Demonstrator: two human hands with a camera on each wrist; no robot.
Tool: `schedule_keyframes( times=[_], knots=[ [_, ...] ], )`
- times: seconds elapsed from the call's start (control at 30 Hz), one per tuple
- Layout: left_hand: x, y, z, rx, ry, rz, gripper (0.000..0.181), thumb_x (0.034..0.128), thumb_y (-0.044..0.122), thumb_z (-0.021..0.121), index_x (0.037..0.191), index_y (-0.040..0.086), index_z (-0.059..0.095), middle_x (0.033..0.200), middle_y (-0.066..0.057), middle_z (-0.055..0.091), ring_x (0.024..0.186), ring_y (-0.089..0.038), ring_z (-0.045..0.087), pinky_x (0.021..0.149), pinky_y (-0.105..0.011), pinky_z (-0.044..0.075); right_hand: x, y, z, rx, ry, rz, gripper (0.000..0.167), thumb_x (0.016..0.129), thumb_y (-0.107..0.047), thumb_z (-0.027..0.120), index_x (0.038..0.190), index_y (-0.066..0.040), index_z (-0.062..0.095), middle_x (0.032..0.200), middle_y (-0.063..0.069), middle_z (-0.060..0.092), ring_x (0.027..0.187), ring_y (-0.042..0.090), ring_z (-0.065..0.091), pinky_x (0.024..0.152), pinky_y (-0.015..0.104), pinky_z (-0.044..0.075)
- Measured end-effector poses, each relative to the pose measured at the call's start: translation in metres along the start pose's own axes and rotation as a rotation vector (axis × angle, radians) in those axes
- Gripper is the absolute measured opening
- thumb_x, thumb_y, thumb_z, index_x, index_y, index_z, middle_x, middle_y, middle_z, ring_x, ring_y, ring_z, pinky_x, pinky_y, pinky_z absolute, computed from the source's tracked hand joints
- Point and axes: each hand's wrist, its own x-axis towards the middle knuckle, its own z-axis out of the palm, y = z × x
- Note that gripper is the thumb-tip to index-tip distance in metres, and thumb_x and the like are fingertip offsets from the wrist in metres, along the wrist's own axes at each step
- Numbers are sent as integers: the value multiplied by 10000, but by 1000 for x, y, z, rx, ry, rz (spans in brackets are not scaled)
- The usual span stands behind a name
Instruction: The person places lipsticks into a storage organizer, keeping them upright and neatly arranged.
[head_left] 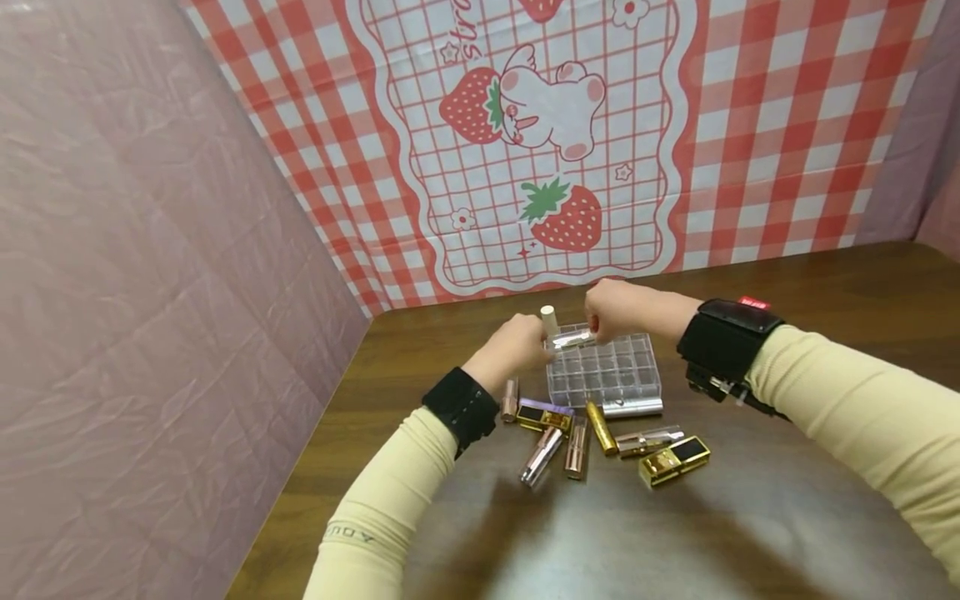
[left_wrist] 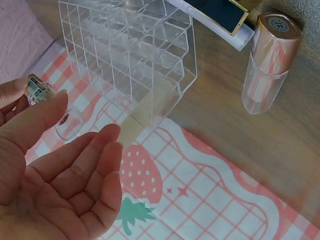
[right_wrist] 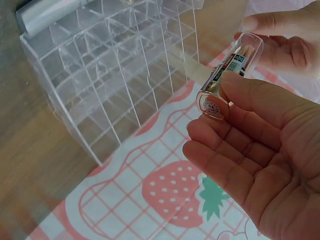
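Observation:
Over the back of a clear divided lipstick organizer (head_left: pixel 606 371), my right hand (head_left: pixel 618 304) pinches a lipstick (right_wrist: pixel 227 77) near its labelled base between thumb and fingers. The lipstick lies roughly sideways, and its clear end (left_wrist: pixel 70 122) points toward my left hand (head_left: pixel 517 346). In the left wrist view, the left thumb and fingers stand apart, loosely bent around that clear end without a visible grip. The organizer's compartments face up on the table. A cream tube (head_left: pixel 548 318) stands upright behind its far left corner.
Along the organizer's front lies a silver tube (head_left: pixel 633 408). Nearer on the wooden table (head_left: pixel 600 533) are a gold tube (head_left: pixel 602 429), a gold-and-black lipstick (head_left: pixel 675 461), a pink-gold lipstick (head_left: pixel 576 450) and several others. A checked strawberry cloth (head_left: pixel 566 221) hangs behind.

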Motion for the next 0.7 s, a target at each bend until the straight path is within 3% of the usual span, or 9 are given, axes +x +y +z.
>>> schedule_keyframes(
  times=[0.13,0.23,0.57,0.7],
  knots=[
    [1,1,1,-3,11,22,137,785,172,677,707,87,602,697,-1,560,588,-118,465,555,-238,385,3,-3,3,-14,-14,1,30,648,-38,671,624,-43,654,628,-1,618,580,118,539,573,273,484],
    [1,1,2,11,6,24,166,786,161,674,676,97,566,679,7,522,586,-117,444,551,-231,363,4,-4,4,-7,-39,23,22,663,-51,683,659,-36,667,656,19,635,605,144,571,587,288,497],
    [4,0,4,34,-2,40,285,793,167,666,596,135,463,612,34,441,546,-99,393,516,-216,311,3,-1,10,26,-28,23,84,652,-16,647,593,-75,630,560,-31,545,521,90,426,510,223,388],
    [5,0,2,35,3,53,283,793,173,657,580,139,474,602,35,458,538,-101,404,515,-223,328,2,2,12,44,-32,31,26,671,-33,663,663,-57,668,620,-8,602,558,102,497,547,251,442]
  ],
)
